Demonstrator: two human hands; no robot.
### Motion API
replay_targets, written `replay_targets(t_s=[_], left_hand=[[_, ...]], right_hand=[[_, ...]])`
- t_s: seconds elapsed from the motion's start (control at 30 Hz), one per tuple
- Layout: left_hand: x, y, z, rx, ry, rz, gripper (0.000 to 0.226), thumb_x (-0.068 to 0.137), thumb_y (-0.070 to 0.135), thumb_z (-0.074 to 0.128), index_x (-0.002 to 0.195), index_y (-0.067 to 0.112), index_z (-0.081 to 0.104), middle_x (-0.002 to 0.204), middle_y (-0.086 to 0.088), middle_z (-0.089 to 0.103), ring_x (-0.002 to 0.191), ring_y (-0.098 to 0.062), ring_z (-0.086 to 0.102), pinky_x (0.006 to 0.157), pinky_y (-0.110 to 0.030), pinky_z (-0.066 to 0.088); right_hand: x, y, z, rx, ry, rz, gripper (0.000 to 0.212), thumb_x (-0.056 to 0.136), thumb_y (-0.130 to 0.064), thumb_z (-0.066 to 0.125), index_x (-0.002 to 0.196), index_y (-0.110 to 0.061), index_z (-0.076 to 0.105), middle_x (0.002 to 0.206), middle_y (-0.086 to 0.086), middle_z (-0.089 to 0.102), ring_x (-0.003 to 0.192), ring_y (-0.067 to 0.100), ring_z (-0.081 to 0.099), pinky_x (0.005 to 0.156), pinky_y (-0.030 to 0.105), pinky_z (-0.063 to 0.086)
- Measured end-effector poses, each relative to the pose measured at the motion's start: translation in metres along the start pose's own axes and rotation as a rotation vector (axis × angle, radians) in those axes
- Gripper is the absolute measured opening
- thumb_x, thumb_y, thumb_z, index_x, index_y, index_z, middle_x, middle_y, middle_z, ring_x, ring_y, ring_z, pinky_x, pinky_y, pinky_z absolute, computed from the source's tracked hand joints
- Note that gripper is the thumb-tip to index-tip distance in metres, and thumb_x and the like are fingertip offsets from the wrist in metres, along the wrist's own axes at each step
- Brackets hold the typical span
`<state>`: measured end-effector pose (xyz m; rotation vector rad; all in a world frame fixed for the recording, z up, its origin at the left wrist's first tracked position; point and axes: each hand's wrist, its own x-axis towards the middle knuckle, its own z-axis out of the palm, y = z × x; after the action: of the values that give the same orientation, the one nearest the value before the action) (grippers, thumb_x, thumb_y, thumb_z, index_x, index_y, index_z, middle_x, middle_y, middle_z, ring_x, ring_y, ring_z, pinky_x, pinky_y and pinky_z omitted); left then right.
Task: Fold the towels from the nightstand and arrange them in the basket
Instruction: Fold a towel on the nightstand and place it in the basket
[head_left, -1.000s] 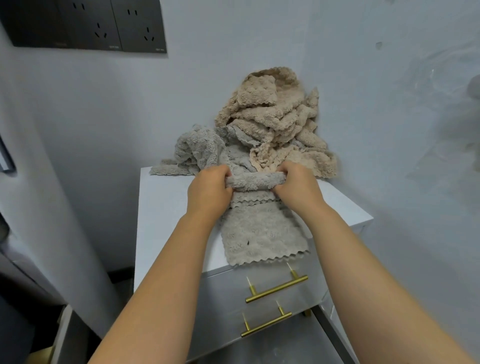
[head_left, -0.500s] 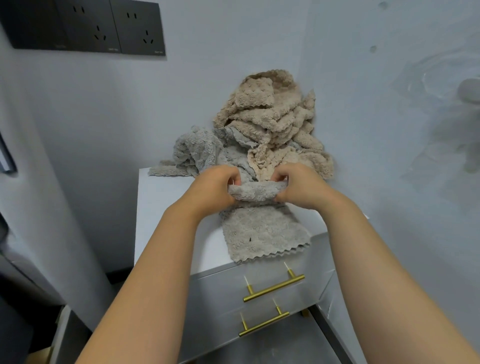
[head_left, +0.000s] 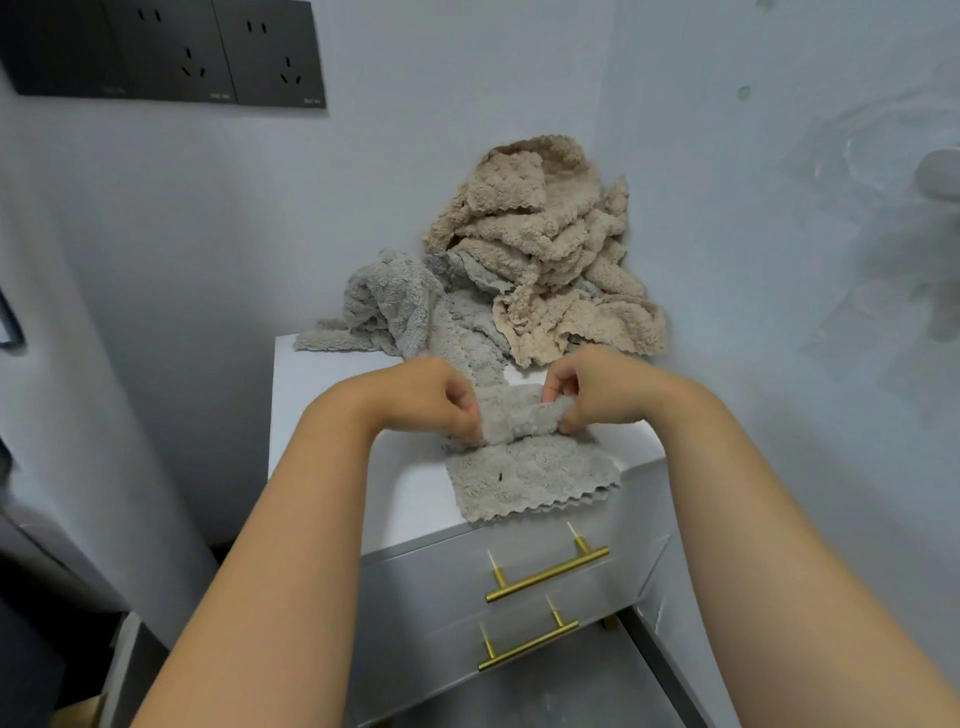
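Head view. Frame centre: grey towel (head_left: 530, 478) lying on nightstand (head_left: 332, 415) top, scalloped hem at the front edge. Upper fold lifted, pinched at its left end by left hand (head_left: 431, 400) and at its right end by right hand (head_left: 597, 389), fingers of both curled. Upper centre, behind: heap of unfolded towels (head_left: 550, 260), beige over grey, against the wall corner. Lower centre: two brass drawer handles (head_left: 548, 574). Upper left: dark wall sockets (head_left: 171, 52).

- We find no text, label, brand or number that we can read.
- We see faint small print low on the black wall sockets (head_left: 171, 52), too tiny to make out.
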<state>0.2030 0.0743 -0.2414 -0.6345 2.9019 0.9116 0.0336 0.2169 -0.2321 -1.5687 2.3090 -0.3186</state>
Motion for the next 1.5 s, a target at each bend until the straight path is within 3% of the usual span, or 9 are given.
replay_targets(t_s=[0.2,0.27,0.37,0.47,0.63,0.93,1.2,1.37,1.5], left_hand=[[0.013,0.001,0.016,0.142,0.272,-0.107,0.032,0.089,0.035,0.064,0.065,0.016,0.054,0.065,0.0,0.061,0.063,-0.016,0.053,0.057,-0.026,0.041],[0.016,-0.003,0.02,0.117,0.301,-0.113,0.027,0.084,0.036,0.069,0.074,0.018,0.052,0.075,0.002,0.06,0.07,-0.016,0.053,0.06,-0.028,0.041],[0.014,-0.007,0.015,0.071,0.274,-0.099,0.038,0.076,0.042,0.075,0.099,0.018,0.057,0.099,0.002,0.057,0.089,-0.017,0.054,0.076,-0.032,0.045],[0.011,-0.005,0.013,0.082,0.17,-0.109,0.053,0.074,0.047,0.075,0.115,0.018,0.058,0.103,0.002,0.054,0.094,-0.015,0.051,0.08,-0.028,0.042],[0.01,0.0,0.015,0.047,0.111,-0.089,0.032,0.074,0.042,0.077,0.083,0.015,0.061,0.072,0.003,0.054,0.067,-0.013,0.048,0.056,-0.026,0.034],[0.017,0.001,0.021,0.206,0.597,0.065,0.028,0.076,0.015,0.071,0.087,0.02,0.046,0.083,0.007,0.042,0.085,-0.019,0.043,0.065,-0.03,0.031],[0.0,0.004,0.0,0.124,0.147,0.048,0.028,0.075,0.023,0.076,0.097,0.014,0.063,0.103,-0.004,0.057,0.095,-0.022,0.053,0.082,-0.036,0.046],[0.004,0.004,-0.002,0.001,0.24,0.011,0.035,0.083,0.045,0.063,0.068,0.014,0.071,0.088,-0.004,0.067,0.079,-0.023,0.061,0.074,-0.036,0.049],[0.01,0.009,0.014,0.038,0.31,0.001,0.021,0.079,0.037,0.074,0.081,0.018,0.066,0.082,0.002,0.067,0.076,-0.015,0.061,0.072,-0.03,0.05]], right_hand=[[0.008,0.003,0.006,0.136,0.107,0.019,0.03,0.092,-0.023,0.061,0.067,-0.008,0.055,0.054,-0.009,0.05,0.05,0.005,0.043,0.056,0.025,0.038],[0.011,0.002,0.011,0.095,0.139,0.02,0.008,0.09,-0.019,0.063,0.083,-0.015,0.061,0.085,-0.007,0.06,0.082,0.005,0.054,0.076,0.032,0.047],[0.012,0.004,0.013,-0.002,0.058,0.036,0.041,0.09,-0.019,0.062,0.129,-0.023,0.05,0.14,0.005,0.042,0.132,0.021,0.036,0.108,0.042,0.033],[0.01,-0.001,0.012,-0.023,-0.014,0.019,0.049,0.093,-0.015,0.058,0.139,-0.021,0.043,0.143,0.002,0.043,0.127,0.022,0.043,0.102,0.034,0.037],[0.01,-0.006,0.012,-0.012,0.023,0.027,0.035,0.087,-0.007,0.063,0.121,-0.015,0.06,0.113,0.005,0.06,0.102,0.025,0.057,0.088,0.037,0.048],[0.021,-0.007,0.021,-0.016,0.506,-0.03,0.033,0.077,0.003,0.064,0.101,-0.019,0.058,0.096,-0.003,0.039,0.094,0.014,0.034,0.074,0.026,0.028],[0.005,-0.006,0.005,0.004,0.122,-0.005,0.032,0.071,-0.024,0.082,0.087,-0.025,0.054,0.098,-0.003,0.05,0.089,0.016,0.048,0.075,0.031,0.043],[-0.001,-0.008,-0.004,0.165,0.1,-0.022,0.022,0.094,-0.024,0.057,0.077,-0.011,0.064,0.07,-0.001,0.058,0.061,0.011,0.048,0.053,0.016,0.038],[0.005,-0.005,0.002,0.128,0.127,0.014,0.012,0.09,-0.011,0.06,0.087,-0.022,0.063,0.083,-0.004,0.06,0.077,0.014,0.056,0.066,0.022,0.046]])
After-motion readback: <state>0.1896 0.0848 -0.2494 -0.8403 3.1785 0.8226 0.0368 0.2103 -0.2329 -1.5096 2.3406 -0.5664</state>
